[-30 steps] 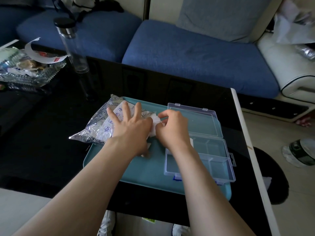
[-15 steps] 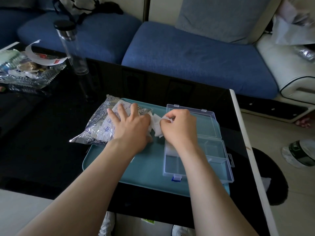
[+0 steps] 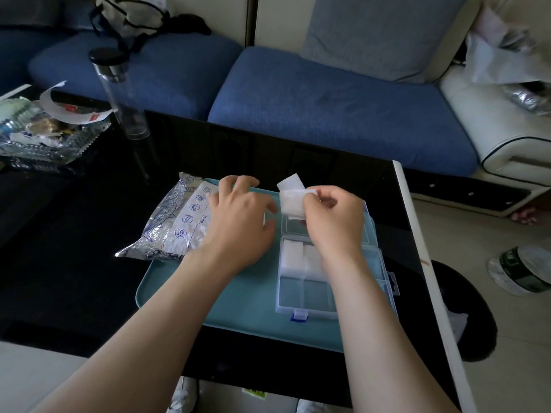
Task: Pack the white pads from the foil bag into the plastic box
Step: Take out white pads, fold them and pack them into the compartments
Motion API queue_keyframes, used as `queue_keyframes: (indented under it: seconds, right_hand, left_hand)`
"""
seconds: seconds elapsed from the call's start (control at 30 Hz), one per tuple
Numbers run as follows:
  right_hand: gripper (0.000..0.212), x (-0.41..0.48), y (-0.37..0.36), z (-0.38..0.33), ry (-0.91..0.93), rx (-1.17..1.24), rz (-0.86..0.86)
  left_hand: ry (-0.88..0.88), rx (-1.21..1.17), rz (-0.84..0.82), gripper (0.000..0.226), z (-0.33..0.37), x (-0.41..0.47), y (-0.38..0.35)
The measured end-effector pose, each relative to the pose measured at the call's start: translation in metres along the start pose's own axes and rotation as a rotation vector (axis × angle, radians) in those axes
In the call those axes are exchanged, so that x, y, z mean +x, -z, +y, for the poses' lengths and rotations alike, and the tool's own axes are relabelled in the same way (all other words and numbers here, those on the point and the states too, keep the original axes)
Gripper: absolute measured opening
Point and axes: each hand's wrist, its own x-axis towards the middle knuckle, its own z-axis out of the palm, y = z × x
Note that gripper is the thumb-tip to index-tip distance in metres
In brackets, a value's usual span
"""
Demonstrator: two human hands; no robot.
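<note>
White pads (image 3: 292,202), seemingly two, pinched in right fingers (image 3: 311,201) above the box (image 3: 301,296) lid.
Two more lie in its far compartments; left fingers (image 3: 235,186), loosely bent, rest on one bag (image 3: 176,225).

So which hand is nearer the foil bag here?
Left. The left hand lies against the right edge of the foil bag; the right hand is farther right, clear of the bag, pinching a white pad above the plastic box.

One foil bag (image 3: 179,222) by the left fingers (image 3: 238,186); one pad (image 3: 293,204), maybe two, in the right fingers (image 3: 311,201); two pads (image 3: 293,253) in one box (image 3: 307,296); one tray (image 3: 247,305); one bottle (image 3: 117,96).
</note>
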Motion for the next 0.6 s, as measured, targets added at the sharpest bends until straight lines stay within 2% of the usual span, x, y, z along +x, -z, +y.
queue_keyframes:
  seconds: [0.07,0.1,0.2,0.27,0.3,0.43,0.6]
  right_hand:
    - [0.021,-0.002,0.004,-0.003,-0.022,0.102,0.023]
    - [0.021,-0.004,0.007,-0.006,-0.021,0.154,0.03]
    - [0.022,-0.009,0.016,-0.012,-0.025,0.281,0.026]
    - [0.023,-0.012,0.022,-0.013,-0.03,0.337,0.019]
    - [0.023,-0.013,0.025,-0.013,-0.029,0.352,0.019]
    - [0.023,-0.018,0.038,-0.012,-0.032,0.41,-0.011]
    - [0.03,-0.02,0.049,-0.001,0.094,0.156,-0.067]
  left_hand:
    - [0.078,-0.245,0.156,0.017,0.009,0.002,0.0]
    - [0.168,-0.386,0.154,0.019,0.017,0.003,0.002]
    - [0.374,-0.907,-0.046,0.045,0.041,0.005,0.007]
    - [0.372,-1.232,-0.17,0.04,0.057,0.002,0.009]
    - [0.357,-1.308,-0.191,0.034,0.063,0.0,0.009]
    - [0.4,-1.376,-0.129,0.018,0.071,-0.006,0.003]
    - [0.45,-1.328,-0.205,0.02,0.069,-0.012,-0.001]
